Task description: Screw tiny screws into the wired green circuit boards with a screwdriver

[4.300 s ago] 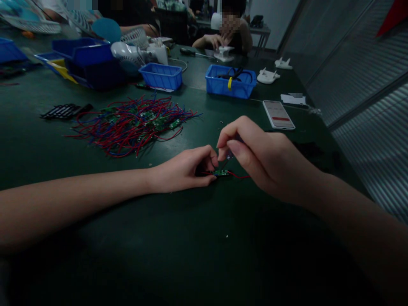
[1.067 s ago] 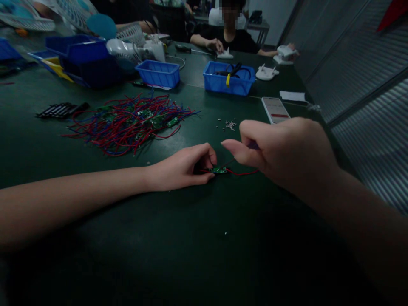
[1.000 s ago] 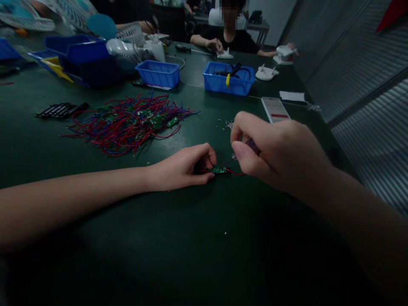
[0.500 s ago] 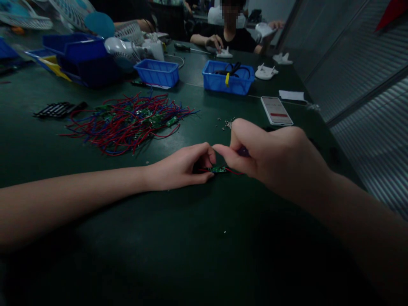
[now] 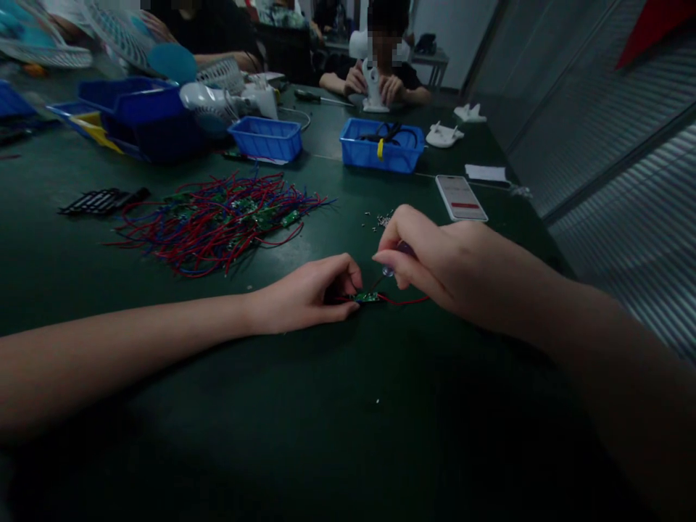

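Observation:
My left hand (image 5: 315, 293) rests on the table, its fingers pinching the left end of a small green circuit board (image 5: 370, 297). A red wire (image 5: 405, 301) runs from the board's right end beneath my right hand. In my right hand (image 5: 435, 254), fingers wrapped round, is a screwdriver (image 5: 388, 271) with a dark handle and clear collar. Its thin shaft slants down toward the board; I cannot tell whether the tip touches. Small screws (image 5: 385, 220) lie scattered just beyond my right hand.
A tangled pile of circuit boards with red and blue wires (image 5: 217, 225) lies left of centre, beside black strips (image 5: 98, 201). Blue bins (image 5: 266, 139) (image 5: 380, 156) and a phone (image 5: 461, 198) stand further back. Across the table, a person (image 5: 375, 80) handles a white fan part.
My right hand has shifted and turned slightly, so more of the screwdriver and its shaft shows. My left hand keeps its pinch. The person opposite has brought both hands to a white fan part.

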`<state>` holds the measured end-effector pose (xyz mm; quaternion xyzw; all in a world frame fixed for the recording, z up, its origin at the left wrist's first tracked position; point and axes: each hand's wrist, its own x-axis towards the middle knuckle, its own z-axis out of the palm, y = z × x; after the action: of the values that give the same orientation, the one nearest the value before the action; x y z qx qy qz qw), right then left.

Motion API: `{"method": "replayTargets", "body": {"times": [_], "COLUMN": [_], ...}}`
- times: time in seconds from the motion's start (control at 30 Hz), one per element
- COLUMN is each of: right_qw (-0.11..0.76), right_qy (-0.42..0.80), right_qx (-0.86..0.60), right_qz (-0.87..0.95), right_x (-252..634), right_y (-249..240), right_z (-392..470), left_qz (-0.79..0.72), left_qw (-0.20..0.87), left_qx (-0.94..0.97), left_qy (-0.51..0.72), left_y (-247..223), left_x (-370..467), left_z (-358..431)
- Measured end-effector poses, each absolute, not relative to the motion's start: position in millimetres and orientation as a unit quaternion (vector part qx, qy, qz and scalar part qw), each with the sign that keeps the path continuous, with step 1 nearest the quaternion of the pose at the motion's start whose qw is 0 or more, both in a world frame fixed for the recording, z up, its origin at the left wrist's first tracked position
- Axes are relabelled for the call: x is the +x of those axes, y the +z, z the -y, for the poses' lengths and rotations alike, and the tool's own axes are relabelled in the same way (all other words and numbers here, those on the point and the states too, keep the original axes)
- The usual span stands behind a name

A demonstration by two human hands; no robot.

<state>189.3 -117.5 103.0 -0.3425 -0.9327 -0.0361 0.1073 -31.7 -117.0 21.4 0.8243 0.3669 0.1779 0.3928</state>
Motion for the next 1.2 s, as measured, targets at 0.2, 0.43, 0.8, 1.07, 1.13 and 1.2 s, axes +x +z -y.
{"method": "replayTargets", "body": {"times": [0.2,0.43,0.8,1.07,1.13,1.2], "right_qw": [0.123,0.139,0.15,0.155,0.143,0.132], "right_qy": [-0.167,-0.073,-0.092,0.029,0.007,-0.056], "right_qx": [-0.396,-0.35,-0.36,-0.317,-0.324,-0.337], "right_qz": [0.895,0.923,0.916,0.935,0.935,0.931], "right_x": [193.4,178.4,189.2,184.3,180.9,178.6], "right_y": [99.7,96.9,98.1,98.2,99.2,99.6], "right_z": [114.8,124.9,115.4,119.2,124.1,128.4], "left_qz": [-0.372,-0.367,-0.372,-0.368,-0.363,-0.36], "left_qw": [0.384,0.378,0.369,0.373,0.367,0.36], "left_qx": [0.826,0.829,0.835,0.833,0.836,0.841], "left_qy": [0.178,0.185,0.17,0.179,0.183,0.183], "left_y": [19.8,19.0,15.6,17.1,15.8,14.0], "left_x": [-33.4,-33.9,-35.0,-33.9,-34.3,-35.1], "left_z": [116.1,116.8,115.2,116.3,115.5,114.5]}}
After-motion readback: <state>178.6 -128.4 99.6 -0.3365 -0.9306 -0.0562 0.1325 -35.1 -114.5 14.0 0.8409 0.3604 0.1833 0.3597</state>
